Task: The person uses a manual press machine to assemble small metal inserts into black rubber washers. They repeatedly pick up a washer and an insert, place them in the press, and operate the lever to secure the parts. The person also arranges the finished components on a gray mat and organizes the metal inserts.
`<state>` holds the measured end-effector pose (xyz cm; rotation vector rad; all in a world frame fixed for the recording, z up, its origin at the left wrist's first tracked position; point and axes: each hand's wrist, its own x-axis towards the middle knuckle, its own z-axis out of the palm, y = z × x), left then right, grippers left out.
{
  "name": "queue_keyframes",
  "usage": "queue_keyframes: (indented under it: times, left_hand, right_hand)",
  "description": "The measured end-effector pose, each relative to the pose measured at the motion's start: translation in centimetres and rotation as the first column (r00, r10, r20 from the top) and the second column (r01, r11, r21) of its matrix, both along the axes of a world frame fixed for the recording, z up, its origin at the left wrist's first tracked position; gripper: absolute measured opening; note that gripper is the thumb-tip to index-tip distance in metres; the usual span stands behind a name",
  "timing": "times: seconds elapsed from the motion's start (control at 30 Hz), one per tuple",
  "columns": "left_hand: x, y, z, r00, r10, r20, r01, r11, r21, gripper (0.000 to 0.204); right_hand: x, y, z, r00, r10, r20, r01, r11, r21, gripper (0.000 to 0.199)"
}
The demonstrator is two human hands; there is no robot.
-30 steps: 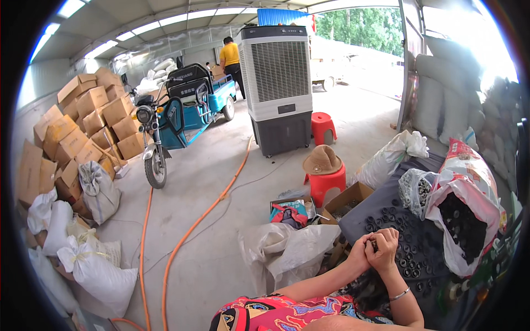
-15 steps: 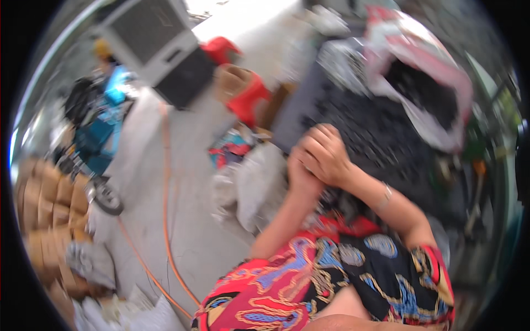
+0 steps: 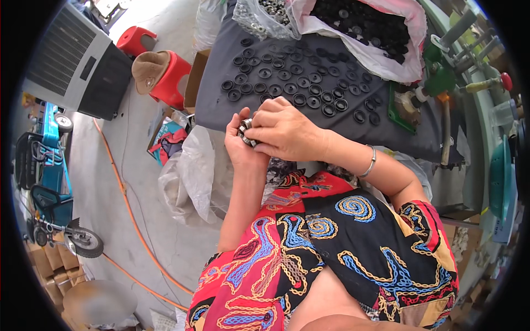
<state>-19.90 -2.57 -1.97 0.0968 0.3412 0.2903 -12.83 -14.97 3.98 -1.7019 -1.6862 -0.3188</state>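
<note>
Several small shiny metal bearings (image 3: 244,133) lie in my left hand (image 3: 247,155), its fingers curled around them. From the right, my right hand (image 3: 292,131) bends over the left palm, its fingertips pressed onto the bearings. Both hands are together in front of the near edge of a table covered with dark grey cloth (image 3: 218,83). Just beyond them, many black round wheel-like parts (image 3: 291,88) are spread over the cloth. My right fingers partly hide the bearings, so their exact number does not show.
On the table's far side are a pink-and-white sack (image 3: 381,70) of black parts and a clear bag (image 3: 276,32) of metal pieces. A green hand press (image 3: 440,80) stands right. Red stools (image 3: 175,83), an air cooler (image 3: 72,60) and an orange hose (image 3: 124,190) are left.
The view has shifted and become sharper, with the table now showing more fully. My hands stay together; the bearings between them are now visible.
</note>
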Motion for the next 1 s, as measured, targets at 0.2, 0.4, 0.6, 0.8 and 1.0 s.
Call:
queue_keyframes:
  times: [0.2,0.4,0.6,0.8,1.0]
  left_hand:
    - [-0.2,-0.5,0.2,0.978,0.028,-0.207,-0.002,0.992,0.126,0.023]
    - [-1.2,-0.4,-0.6,0.961,0.042,-0.274,0.022,0.974,0.227,0.023]
    - [-1.1,0.5,-0.9,0.984,0.031,-0.176,-0.025,0.999,0.035,0.019]
    - [-2.4,1.6,-1.1,0.983,-0.017,-0.182,0.000,0.996,-0.093,0.017]
    - [-2.9,3.1,-1.4,0.989,0.030,-0.142,-0.046,0.993,-0.111,0.016]
  right_hand:
    - [-1.2,0.0,0.7,0.959,-0.023,0.283,0.091,0.969,-0.230,0.008]
    - [-2.6,0.8,0.7,0.914,-0.040,0.403,0.185,0.927,-0.327,0.008]
    - [0.0,2.1,-0.7,0.990,-0.119,0.069,0.131,0.969,-0.209,0.014]
    - [6.3,6.8,-3.6,0.953,-0.301,-0.037,0.298,0.952,-0.068,0.017]
    - [8.1,10.0,-6.0,0.920,-0.391,0.020,0.388,0.904,-0.178,0.014]
